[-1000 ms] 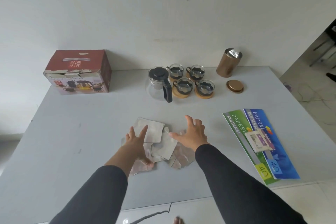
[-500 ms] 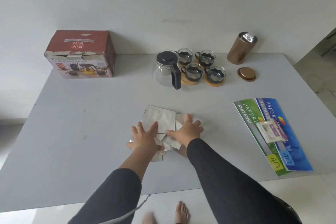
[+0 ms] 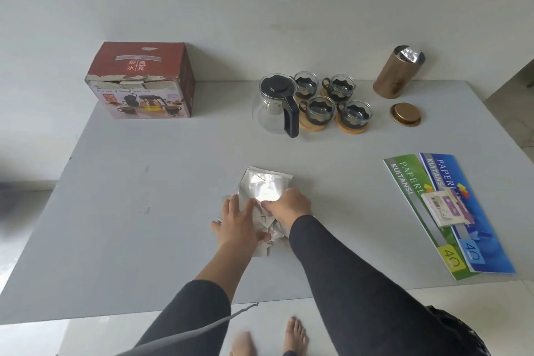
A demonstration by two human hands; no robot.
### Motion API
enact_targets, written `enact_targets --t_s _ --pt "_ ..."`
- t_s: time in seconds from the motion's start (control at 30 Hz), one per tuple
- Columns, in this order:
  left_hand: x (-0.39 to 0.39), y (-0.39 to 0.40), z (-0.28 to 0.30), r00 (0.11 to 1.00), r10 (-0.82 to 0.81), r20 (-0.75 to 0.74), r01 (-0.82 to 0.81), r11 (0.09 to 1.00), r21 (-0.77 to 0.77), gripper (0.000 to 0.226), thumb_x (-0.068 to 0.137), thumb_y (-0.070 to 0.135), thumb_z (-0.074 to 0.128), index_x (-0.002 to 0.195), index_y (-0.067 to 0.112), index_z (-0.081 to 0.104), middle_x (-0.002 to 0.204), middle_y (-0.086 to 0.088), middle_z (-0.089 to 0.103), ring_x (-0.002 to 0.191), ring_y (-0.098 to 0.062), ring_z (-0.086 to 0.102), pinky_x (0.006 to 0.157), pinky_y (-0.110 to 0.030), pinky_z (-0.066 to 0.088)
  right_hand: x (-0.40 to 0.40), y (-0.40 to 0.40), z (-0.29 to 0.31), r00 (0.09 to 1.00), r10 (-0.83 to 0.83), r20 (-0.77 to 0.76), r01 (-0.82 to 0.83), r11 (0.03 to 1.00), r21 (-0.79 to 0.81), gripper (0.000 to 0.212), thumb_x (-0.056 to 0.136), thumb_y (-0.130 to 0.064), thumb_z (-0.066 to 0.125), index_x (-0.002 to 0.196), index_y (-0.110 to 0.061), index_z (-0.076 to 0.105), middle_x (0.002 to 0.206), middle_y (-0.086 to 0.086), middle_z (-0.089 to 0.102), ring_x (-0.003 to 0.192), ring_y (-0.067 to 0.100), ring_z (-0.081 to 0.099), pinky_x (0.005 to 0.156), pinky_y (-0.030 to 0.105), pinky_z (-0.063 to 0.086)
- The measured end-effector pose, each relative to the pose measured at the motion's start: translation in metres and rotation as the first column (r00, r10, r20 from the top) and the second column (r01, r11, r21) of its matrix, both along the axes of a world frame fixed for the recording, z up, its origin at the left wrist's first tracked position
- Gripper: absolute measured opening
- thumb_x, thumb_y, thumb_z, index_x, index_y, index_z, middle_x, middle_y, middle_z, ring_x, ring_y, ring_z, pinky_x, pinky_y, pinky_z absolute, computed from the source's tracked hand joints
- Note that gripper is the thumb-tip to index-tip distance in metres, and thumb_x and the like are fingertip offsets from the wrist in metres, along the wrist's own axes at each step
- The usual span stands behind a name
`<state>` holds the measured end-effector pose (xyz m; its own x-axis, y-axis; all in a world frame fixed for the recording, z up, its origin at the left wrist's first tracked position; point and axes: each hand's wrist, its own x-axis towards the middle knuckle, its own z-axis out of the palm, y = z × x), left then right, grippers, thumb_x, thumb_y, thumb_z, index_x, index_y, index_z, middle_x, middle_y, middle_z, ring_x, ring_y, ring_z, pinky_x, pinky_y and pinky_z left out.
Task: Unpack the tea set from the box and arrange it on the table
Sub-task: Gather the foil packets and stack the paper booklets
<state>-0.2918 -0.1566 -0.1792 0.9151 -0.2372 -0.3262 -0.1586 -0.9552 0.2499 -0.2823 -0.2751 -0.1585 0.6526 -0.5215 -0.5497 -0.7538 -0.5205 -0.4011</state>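
Since a second ago our hands have drawn together over the wrappers (image 3: 261, 205), and the right fingers, spread flat then, have curled into the pile. Going left to right: the box (image 3: 141, 81) stands at the far left of the table (image 3: 115, 211), its torn top edge toward us; we cannot tell whether anything remains inside. At centre, our left hand (image 3: 238, 218) lies flat, fingers straight, pressing the papers, while our right hand (image 3: 287, 205) pinches a sheet beside it. Beyond them, the teapot (image 3: 276, 104) and four cups (image 3: 332, 102) stand grouped on coasters. Further right sit a tin (image 3: 397, 72), its lid (image 3: 404, 114) and two booklets (image 3: 450, 211). We judge unpacking and arranging done; only gathering the wrapping is left.
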Motion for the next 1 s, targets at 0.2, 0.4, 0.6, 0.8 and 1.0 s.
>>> enact_targets --t_s 0.2,0.4,0.6,0.8,1.0 --pt "-0.006 0.004 -0.003 0.999 0.025 0.032 -0.024 0.999 -0.043 0.07 0.072 0.055 0.072 0.125 0.025 0.038 0.135 0.002 0.03 0.131 -0.015 0.03 0.09 -0.037 0.036 -0.004 0.007 0.006 0.992 0.124 -0.02 -0.125 0.984 -0.126 0.06 0.077 -0.049 0.067 0.121 -0.01 0.054 0.128 0.012 0.051 0.122 0.031 0.044 0.101 0.04 0.04" --pt "-0.009 0.006 -0.003 0.999 0.041 0.013 -0.039 0.992 -0.12 0.071 0.07 0.053 0.073 0.124 0.019 0.04 0.138 0.002 0.032 0.129 -0.015 0.034 0.097 -0.038 0.035 -0.01 0.017 0.004 0.995 0.101 0.01 -0.101 0.995 -0.003 0.062 0.077 -0.047 0.07 0.122 -0.009 0.051 0.122 0.006 0.06 0.113 0.027 0.058 0.093 0.035 0.049" --pt "-0.013 0.015 -0.005 1.0 0.021 0.015 -0.017 0.978 -0.206 0.066 0.07 0.05 0.074 0.118 0.016 0.045 0.131 0.004 0.037 0.124 -0.014 0.04 0.102 -0.038 0.034 -0.02 0.011 0.002 0.999 0.029 0.014 -0.031 0.985 0.17 0.038 0.073 -0.037 0.072 0.101 -0.015 0.058 0.104 0.003 0.066 0.1 0.025 0.063 0.091 0.038 0.05" --pt "-0.02 0.027 -0.004 1.0 0.008 0.027 0.004 0.908 -0.419 0.055 0.075 0.038 0.075 0.121 0.017 0.052 0.152 -0.004 0.018 0.141 -0.016 0.025 0.109 -0.036 0.03 -0.033 0.009 0.002 0.989 -0.079 0.127 0.037 0.952 0.303 0.029 0.076 -0.032 0.072 0.095 -0.014 0.058 0.091 0.004 0.065 0.082 0.02 0.063 0.063 0.026 0.048" --pt "-0.009 0.024 0.028 0.967 0.233 -0.103 -0.242 0.716 -0.654 0.044 0.083 0.02 0.07 0.123 0.018 0.051 0.151 -0.007 0.019 0.122 -0.018 0.044 0.098 -0.021 0.031 -0.032 -0.002 0.025 0.949 -0.133 0.285 0.022 0.931 0.364 0.02 0.079 -0.02 0.069 0.097 -0.017 0.061 0.083 0.001 0.063 0.073 0.016 0.06 0.054 0.02 0.044"
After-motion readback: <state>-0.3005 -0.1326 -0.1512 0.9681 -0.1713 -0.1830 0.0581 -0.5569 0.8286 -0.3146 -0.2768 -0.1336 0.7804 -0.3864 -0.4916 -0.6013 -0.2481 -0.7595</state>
